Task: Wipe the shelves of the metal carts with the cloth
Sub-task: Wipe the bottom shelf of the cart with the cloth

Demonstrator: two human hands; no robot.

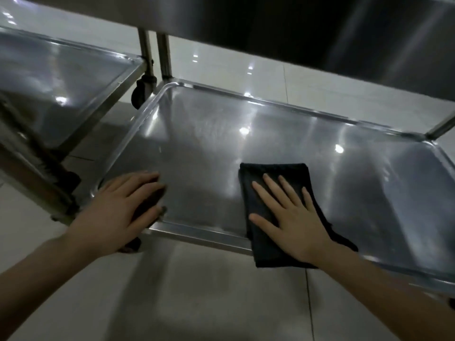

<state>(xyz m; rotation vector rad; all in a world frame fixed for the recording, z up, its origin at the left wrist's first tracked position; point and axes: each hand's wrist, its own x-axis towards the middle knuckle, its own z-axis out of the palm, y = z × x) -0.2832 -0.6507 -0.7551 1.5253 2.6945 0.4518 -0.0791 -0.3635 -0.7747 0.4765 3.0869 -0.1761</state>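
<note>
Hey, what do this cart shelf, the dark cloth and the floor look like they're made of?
Shelf: probably stainless steel, brushed yet glossy, mirroring bright light spots. Cloth: black fabric, matte, faintly ribbed; fibre unclear. Floor: likely glazed tile, pale and shiny, with a thin joint line.

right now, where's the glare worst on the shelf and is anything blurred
Head view: bright light spots glare on the shelf beyond the cloth and on the floor tiles; the left hand is blurred at its fingertips, the right hand sharp; the upper shelf is dark underneath.
</note>
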